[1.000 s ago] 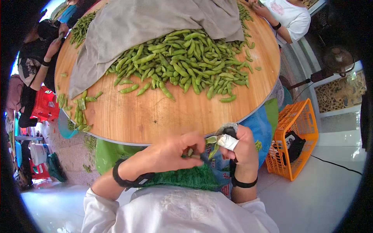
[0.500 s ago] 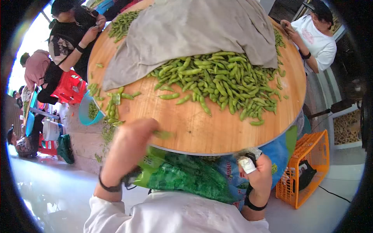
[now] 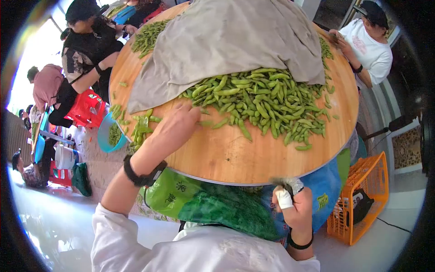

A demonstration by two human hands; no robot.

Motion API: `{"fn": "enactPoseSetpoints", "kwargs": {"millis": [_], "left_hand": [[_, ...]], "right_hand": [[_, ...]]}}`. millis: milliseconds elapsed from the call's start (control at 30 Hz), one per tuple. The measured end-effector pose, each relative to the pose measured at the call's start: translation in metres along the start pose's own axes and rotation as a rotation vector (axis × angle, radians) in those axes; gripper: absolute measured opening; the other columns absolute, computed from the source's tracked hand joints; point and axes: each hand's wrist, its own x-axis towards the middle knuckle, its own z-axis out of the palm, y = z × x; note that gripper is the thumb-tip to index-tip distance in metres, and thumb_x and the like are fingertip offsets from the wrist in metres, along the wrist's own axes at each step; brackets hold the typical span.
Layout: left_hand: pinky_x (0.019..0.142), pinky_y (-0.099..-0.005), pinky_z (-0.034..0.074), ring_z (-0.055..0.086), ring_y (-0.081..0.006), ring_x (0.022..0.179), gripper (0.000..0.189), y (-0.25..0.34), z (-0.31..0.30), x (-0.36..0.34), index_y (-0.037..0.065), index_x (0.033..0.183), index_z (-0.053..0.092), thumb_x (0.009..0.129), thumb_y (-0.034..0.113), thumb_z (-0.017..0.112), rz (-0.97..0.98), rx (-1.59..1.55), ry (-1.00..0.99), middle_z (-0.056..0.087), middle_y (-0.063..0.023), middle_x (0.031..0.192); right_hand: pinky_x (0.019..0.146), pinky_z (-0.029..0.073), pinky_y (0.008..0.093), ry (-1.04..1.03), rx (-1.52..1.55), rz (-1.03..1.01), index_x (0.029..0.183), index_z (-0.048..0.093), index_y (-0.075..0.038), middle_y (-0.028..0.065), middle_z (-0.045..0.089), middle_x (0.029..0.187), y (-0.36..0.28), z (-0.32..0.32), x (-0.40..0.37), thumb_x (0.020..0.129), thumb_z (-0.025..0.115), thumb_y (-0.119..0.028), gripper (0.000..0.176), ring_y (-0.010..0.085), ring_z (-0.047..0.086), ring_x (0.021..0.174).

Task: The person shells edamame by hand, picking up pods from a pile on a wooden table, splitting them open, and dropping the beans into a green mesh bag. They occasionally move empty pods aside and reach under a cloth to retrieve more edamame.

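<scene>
A heap of green edamame pods (image 3: 267, 102) lies on a round wooden table (image 3: 217, 158), partly under a grey-beige cloth (image 3: 226, 41). At the heap's left edge my left hand (image 3: 179, 124) has its fingers bent and pressed together around the end of a single edamame pod (image 3: 206, 123). My right hand (image 3: 294, 201), with white tape round the thumb, is closed at the table's front edge. From its grip juts a small dark, blurred thing with something silvery beside it; I cannot make out its kind.
Bags, green and blue (image 3: 217, 204), hang below the table edge. An orange crate (image 3: 358, 204) stands right, a turquoise basin (image 3: 108, 136) left. Loose pods and scraps (image 3: 142, 129) lie by the left rim. People work at left and right.
My left hand has moved forward from the table's front edge to the heap's left side; the blurred pod at its fingers earlier no longer shows there. My right hand has barely moved.
</scene>
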Motion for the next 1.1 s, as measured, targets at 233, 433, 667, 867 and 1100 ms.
{"fn": "enactPoseSetpoints", "kwargs": {"millis": [233,433,667,867,1100], "left_hand": [[0.054,-0.0223,0.041,0.052,-0.0076,0.062,0.014,0.093,-0.022,-0.016,0.002,0.093,0.063,0.079,0.004,0.059,-0.134,-0.845,-0.148,0.061,-0.0029,0.077],[0.064,-0.0236,0.049,0.058,-0.0102,0.070,0.016,0.118,0.008,-0.017,0.002,0.095,0.060,0.080,0.005,0.064,-0.411,-1.719,-0.155,0.062,-0.0013,0.084],[0.070,-0.0207,0.044,0.057,-0.0075,0.081,0.020,0.122,0.022,-0.017,0.001,0.101,0.060,0.081,0.004,0.064,-0.569,-1.968,-0.045,0.062,-0.0019,0.086],[0.073,-0.0248,0.049,0.057,-0.0090,0.076,0.019,0.122,0.026,-0.016,0.000,0.096,0.059,0.079,0.003,0.065,-0.514,-1.947,0.004,0.060,-0.0020,0.084],[0.071,-0.0225,0.047,0.057,-0.0103,0.077,0.019,0.124,0.025,-0.018,0.000,0.093,0.060,0.075,0.000,0.067,-0.460,-1.829,0.059,0.061,-0.0031,0.085]], "right_hand": [[0.055,0.048,0.0388,0.152,-0.267,-0.172,0.101,0.059,0.000,0.0181,0.060,0.069,-0.021,0.023,0.021,0.080,0.062,-0.014,0.026,0.0357,0.059,0.062],[0.053,0.047,0.0386,0.145,-0.063,-0.209,0.094,0.059,0.002,0.0193,0.059,0.069,-0.010,0.032,0.021,0.081,0.060,-0.014,0.021,0.0376,0.058,0.062],[0.057,0.046,0.0355,-0.084,0.346,0.099,0.094,0.057,0.001,0.0148,0.058,0.069,-0.009,0.027,0.011,0.082,0.054,-0.010,0.017,0.0298,0.059,0.062],[0.060,0.046,0.0358,-0.117,0.269,0.067,0.099,0.055,0.001,0.0157,0.058,0.073,-0.003,0.027,0.009,0.082,0.051,-0.008,0.020,0.0299,0.059,0.066],[0.060,0.044,0.0409,-0.020,0.059,-0.066,0.095,0.055,0.003,0.0200,0.058,0.075,-0.006,0.031,0.010,0.084,0.053,-0.009,0.017,0.0389,0.057,0.069]]}}
